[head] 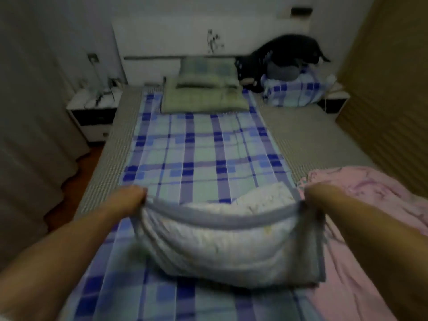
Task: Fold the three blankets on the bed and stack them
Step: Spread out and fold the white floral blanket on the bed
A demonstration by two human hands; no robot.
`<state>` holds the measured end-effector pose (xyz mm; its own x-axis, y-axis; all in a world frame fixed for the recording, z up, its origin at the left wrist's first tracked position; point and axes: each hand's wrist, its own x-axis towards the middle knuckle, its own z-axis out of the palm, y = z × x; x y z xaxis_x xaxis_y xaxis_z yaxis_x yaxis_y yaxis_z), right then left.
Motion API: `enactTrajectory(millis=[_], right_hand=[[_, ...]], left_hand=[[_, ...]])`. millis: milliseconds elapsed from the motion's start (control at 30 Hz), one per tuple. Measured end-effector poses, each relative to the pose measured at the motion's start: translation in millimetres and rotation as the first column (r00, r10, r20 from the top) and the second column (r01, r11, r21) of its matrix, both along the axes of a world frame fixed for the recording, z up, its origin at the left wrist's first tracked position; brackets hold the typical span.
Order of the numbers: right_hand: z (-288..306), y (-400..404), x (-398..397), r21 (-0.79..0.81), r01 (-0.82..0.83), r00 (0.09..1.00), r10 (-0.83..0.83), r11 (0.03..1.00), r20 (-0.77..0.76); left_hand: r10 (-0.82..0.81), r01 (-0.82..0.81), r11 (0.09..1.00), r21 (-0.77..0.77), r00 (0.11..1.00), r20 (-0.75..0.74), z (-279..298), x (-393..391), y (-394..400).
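Note:
A white quilted blanket with a grey border (222,246) hangs folded in front of me, above the foot of the bed. My left hand (133,195) grips its left top corner and my right hand (312,193) grips its right top corner; the top edge sags between them. Under it a blue plaid blanket (199,149) lies spread flat along the bed. A pink blanket (361,205) lies crumpled on the bed's right side, just right of my right arm. The frame is blurred.
Green pillows (203,91) lie at the headboard. A folded plaid bundle (291,91) with dark clothes (284,54) on it sits at the far right. A white nightstand (92,112) stands left of the bed, a curtain left, a wooden wardrobe (389,89) right.

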<state>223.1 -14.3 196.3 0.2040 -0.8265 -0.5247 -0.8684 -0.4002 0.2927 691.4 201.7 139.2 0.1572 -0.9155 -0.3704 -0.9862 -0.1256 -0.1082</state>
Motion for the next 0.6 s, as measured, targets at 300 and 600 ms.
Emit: enactTrajectory(millis=[300, 600], right_hand=[[424, -47, 10, -0.831, 0.487, 0.837, 0.128, 0.268, 0.532], [334, -3, 12, -0.853, 0.382, 0.863, 0.192, 0.355, 0.467]], left_hand=[[0.219, -0.021, 0.115, -0.993, 0.976, 0.005, 478, 49, -123], [0.181, -0.103, 0.113, -0.988, 0.98, -0.081, 409, 68, -54]])
